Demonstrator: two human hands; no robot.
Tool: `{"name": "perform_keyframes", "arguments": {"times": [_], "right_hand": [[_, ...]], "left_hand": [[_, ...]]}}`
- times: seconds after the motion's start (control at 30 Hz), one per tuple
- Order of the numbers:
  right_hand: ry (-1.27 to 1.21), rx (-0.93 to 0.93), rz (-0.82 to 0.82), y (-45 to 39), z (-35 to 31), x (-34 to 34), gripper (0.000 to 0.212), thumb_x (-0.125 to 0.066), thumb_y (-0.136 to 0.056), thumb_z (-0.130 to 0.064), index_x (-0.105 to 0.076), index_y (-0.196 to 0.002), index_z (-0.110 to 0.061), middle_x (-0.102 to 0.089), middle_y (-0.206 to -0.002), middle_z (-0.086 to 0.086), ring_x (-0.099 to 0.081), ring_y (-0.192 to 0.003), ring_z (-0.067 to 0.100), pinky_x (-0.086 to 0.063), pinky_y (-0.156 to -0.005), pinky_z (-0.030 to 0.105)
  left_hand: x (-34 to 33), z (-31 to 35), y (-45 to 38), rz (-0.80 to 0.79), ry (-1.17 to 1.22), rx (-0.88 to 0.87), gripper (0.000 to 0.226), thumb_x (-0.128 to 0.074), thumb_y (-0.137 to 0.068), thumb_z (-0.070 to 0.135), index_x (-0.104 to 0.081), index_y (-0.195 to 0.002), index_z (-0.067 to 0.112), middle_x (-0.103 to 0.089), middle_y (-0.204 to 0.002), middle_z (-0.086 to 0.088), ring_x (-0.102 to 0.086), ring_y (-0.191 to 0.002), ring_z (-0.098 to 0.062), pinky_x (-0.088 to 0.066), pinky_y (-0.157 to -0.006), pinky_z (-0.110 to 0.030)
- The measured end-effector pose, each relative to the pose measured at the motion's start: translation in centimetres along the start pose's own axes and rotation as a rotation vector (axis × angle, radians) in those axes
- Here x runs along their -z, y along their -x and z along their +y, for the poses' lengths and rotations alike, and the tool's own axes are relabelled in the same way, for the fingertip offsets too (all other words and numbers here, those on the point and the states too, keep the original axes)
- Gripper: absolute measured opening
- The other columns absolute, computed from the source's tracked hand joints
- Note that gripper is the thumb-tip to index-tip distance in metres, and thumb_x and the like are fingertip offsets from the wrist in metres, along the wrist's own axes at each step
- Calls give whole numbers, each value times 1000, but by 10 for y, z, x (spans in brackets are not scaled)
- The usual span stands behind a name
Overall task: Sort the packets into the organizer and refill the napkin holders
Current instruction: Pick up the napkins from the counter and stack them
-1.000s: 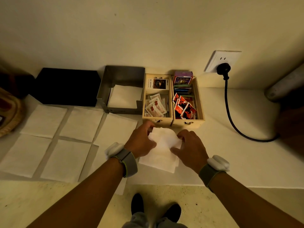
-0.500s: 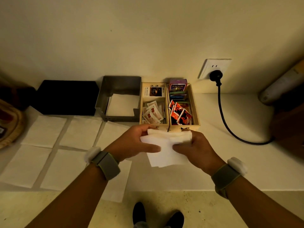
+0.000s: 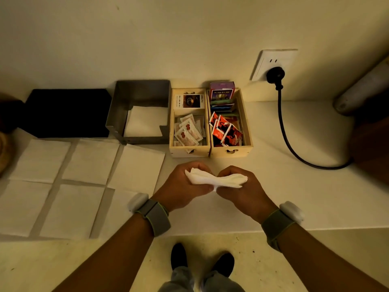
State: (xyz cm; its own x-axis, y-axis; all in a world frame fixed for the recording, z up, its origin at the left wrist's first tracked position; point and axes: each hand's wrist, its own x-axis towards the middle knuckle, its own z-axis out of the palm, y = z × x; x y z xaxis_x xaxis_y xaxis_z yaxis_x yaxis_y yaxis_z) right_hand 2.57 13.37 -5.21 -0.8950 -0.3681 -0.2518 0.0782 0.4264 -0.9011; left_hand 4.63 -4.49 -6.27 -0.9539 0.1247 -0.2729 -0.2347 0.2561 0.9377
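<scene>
Both hands hold one white napkin (image 3: 212, 179), folded and bunched between them, just above the counter in front of the organizer. My left hand (image 3: 183, 186) grips its left end and my right hand (image 3: 242, 190) its right end. The wooden organizer (image 3: 210, 151) has two compartments: white packets with red marks (image 3: 188, 131) on the left, red packets (image 3: 226, 132) and a purple box (image 3: 222, 89) on the right. The metal napkin holder (image 3: 117, 114) to its left contains a flat white napkin (image 3: 145, 121). Several napkins (image 3: 90, 161) lie spread flat on the counter at left.
A black holder or tray (image 3: 67, 112) stands left of the metal holder. A wall socket (image 3: 273, 64) with a black plug and cable (image 3: 286, 140) is at right. A grey cylinder (image 3: 362, 87) lies at far right. A woven basket edge (image 3: 3, 152) shows at far left.
The napkin was lifted off the counter by both hands and has been folded from a flat sheet into a narrow bunched strip held between them.
</scene>
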Motion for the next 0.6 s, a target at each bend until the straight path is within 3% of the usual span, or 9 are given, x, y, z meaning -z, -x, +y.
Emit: {"name": "perform_keyframes", "arguments": {"times": [0.1,0.17,0.27,0.37,0.43,0.53,0.6], "right_hand": [[-20,11,18,-1,-2,-2,28,-74,-76,-10,-61,-73,-35,-63,-66,-15,-58,-62,-2,-42,-54,6],[-55,33,36,-1,-3,2,29,-73,-76,-10,-61,-74,-36,-65,-67,-18,-60,-66,0,-44,-56,7],[-90,-21,31,2,6,4,32,-72,-77,-8,-60,-88,-36,-65,-86,-13,-61,-82,7,-50,-71,16],[-145,-171,104,6,19,0,42,-71,-78,-7,-58,-114,-24,-63,-106,0,-58,-100,17,-49,-91,37],[-169,-168,126,8,21,-1,44,-71,-79,-10,-57,-119,-22,-64,-108,1,-59,-102,19,-48,-90,38],[-183,-138,112,8,19,-2,34,-69,-81,-16,-56,-101,-40,-63,-98,-13,-59,-93,8,-49,-79,28],[-172,-140,87,6,16,-3,30,-68,-82,-20,-55,-99,-42,-61,-96,-16,-59,-92,7,-49,-79,29]], "left_hand": [[-7,2,0,103,26,90,43,-68,-83,8,-53,-123,6,-56,-109,-3,-55,-96,-12,-44,-88,-23],[-7,1,0,127,26,118,48,-68,-84,10,-49,-127,6,-57,-115,-5,-55,-104,-17,-45,-90,-26],[-6,-1,2,87,27,84,51,-76,-76,13,-50,-119,26,-57,-105,8,-57,-97,-12,-50,-75,-14],[-11,-6,2,120,11,167,60,-76,-76,19,-46,-127,24,-53,-110,8,-53,-101,-11,-47,-76,-16],[-14,-6,2,133,6,182,62,-77,-74,23,-46,-128,24,-52,-111,7,-53,-101,-12,-47,-74,-15],[-11,-3,7,142,8,168,53,-77,-74,26,-48,-118,30,-55,-103,10,-57,-92,-10,-49,-64,-11],[-4,0,14,148,5,143,42,-74,-78,28,-48,-110,36,-56,-98,16,-58,-86,-5,-48,-57,-8]]}}
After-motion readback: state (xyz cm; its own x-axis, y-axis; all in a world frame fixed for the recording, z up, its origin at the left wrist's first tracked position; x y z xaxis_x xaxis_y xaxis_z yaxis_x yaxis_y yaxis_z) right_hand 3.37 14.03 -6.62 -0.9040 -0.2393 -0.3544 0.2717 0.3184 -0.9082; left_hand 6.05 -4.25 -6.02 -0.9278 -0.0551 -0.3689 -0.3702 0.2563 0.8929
